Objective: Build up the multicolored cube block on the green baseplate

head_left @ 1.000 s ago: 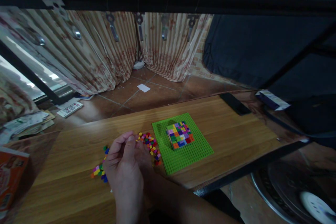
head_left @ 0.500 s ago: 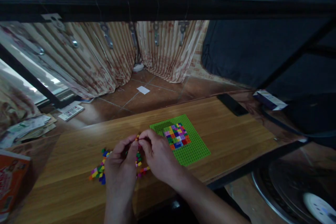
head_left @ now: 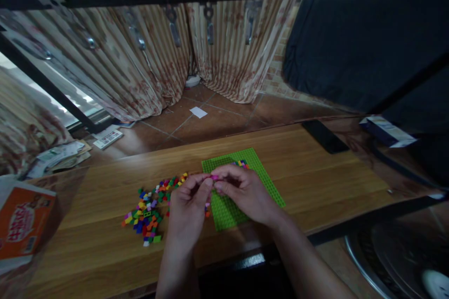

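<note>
On the brown wood-grain table (head_left: 291,168), a flat green studded plastic baseplate (head_left: 227,212); over its left side, left hand (head_left: 189,204) and right hand (head_left: 249,196) meet, fingertips of both pinched tight on a tiny pink plastic brick (head_left: 215,177)!

Near the middle of the frame, the left hand (head_left: 189,203) and right hand (head_left: 250,194) pinch a pink brick (head_left: 214,177) above a green board (head_left: 224,212). Loose bricks (head_left: 143,219) lie left of centre, a phone (head_left: 325,137) at right, an orange box (head_left: 26,224) at lower left, curtains (head_left: 235,60) across the top.
</note>
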The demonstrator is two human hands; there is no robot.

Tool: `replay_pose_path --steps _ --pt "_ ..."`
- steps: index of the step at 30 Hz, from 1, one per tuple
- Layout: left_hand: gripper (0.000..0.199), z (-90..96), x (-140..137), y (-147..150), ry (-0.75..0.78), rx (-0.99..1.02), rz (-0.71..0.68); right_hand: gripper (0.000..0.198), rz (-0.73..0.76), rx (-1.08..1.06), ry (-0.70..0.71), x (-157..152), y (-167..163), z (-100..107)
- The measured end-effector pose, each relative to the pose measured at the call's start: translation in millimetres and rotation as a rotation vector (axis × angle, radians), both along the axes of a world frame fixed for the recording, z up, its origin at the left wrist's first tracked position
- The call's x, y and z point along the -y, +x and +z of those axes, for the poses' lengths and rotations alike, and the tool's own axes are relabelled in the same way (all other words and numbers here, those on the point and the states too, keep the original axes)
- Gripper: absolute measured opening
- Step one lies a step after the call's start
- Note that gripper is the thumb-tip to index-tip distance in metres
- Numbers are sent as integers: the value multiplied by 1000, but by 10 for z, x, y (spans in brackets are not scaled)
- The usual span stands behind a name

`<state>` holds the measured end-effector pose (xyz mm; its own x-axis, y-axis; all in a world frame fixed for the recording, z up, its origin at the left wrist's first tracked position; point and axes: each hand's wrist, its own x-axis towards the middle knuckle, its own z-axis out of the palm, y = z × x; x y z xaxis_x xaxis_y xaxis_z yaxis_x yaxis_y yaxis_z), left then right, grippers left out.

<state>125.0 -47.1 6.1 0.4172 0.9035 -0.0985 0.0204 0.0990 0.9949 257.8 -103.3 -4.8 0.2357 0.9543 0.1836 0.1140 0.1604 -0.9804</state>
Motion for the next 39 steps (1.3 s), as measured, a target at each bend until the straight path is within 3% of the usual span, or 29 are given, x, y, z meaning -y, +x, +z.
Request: replay_pose_path --steps 5,11,14,21,32,39 --pt "23 -25 44 143 6 -16 -87 10 -104 186 21 108 291 18" --pt "21 -124 14 99 113 -183 15 8 -305 109 -14 258 666 -5" --pt "20 -178 31 83 119 -246 13 14 -298 83 -95 321 736 -54" --pt "11 -326 125 182 176 -300 21 12 -175 261 -191 334 507 -131" --pt "16 -307 227 199 124 -289 -40 10 -274 731 -229 351 171 -177" --pt "17 -379 252 255 138 -272 -26 15 -284 683 -265 335 66 -211"
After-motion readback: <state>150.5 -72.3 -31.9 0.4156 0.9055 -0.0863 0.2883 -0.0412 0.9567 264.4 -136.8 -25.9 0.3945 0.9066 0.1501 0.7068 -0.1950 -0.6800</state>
